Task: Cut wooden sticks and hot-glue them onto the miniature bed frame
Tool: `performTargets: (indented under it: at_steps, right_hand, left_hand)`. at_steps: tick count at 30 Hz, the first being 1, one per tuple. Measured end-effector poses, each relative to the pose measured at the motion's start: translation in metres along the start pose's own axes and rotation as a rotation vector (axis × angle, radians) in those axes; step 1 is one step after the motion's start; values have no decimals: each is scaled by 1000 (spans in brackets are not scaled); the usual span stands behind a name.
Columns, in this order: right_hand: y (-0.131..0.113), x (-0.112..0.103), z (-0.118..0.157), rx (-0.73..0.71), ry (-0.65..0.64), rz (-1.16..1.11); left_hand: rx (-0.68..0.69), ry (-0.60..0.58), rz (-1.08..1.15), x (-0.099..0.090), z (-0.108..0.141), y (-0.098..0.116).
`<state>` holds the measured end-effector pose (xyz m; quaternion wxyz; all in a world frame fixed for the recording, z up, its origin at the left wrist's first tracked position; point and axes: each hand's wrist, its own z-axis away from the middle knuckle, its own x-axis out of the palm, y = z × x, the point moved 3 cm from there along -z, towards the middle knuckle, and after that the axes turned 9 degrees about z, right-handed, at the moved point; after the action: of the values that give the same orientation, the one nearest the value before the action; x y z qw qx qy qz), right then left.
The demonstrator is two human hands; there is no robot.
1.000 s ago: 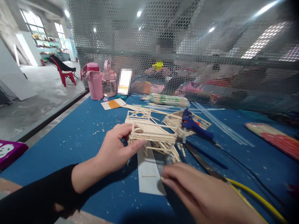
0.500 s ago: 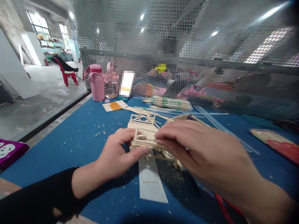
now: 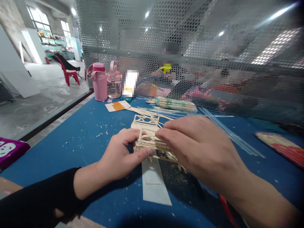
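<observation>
A small model built of thin wooden sticks [image 3: 146, 127] stands on the blue table in front of me, with a railing of crossed sticks at its far end. My left hand [image 3: 118, 153] grips its near left corner between thumb and fingers. Over its right side bends my right hand [image 3: 201, 145], fingers pinched together at the upper near edge; whatever lies between those fingertips is hidden. Beneath the model runs a white strip [image 3: 155, 194] bearing one short stick [image 3: 153, 182]. Part of the model's right side is covered by my right hand.
Loose sticks [image 3: 142, 111] and a bagged bundle of sticks [image 3: 175, 104] lie behind the model. Clear strips [image 3: 228, 133] and a red-and-cream packet [image 3: 280, 144] are at right. A pink flask [image 3: 99, 84] and bottle [image 3: 114, 85] stand at back left, before a perforated metal screen [image 3: 133, 38].
My right hand has shifted slightly left along the model's upper edge, its fingers more raised and arched. My left hand keeps its grip. The view has moved a little.
</observation>
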<state>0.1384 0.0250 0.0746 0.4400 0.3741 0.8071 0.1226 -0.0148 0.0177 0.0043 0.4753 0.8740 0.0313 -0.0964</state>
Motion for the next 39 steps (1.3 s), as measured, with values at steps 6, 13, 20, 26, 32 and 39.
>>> performTargets:
  at_steps: [6, 13, 20, 26, 32, 39]
  right_hand:
    - [0, 1, 0, 11, 19, -6]
    - [3, 6, 1, 95, 18, -51]
    - [9, 5, 1, 278, 10, -89]
    - [9, 3, 0, 331, -27, -157]
    - [5, 5, 0, 326, -19, -154]
    - [4, 4, -2, 305, 5, -114]
  left_hand:
    - [-7, -2, -12, 0, -1, 0]
    - [-8, 3, -2, 1, -1, -1]
    - [-18, -1, -13, -1, 0, -1]
    - [-7, 0, -17, 0, 0, 1]
    - [-4, 1, -17, 0, 0, 1]
    - [-3, 9, -30, 0, 0, 1]
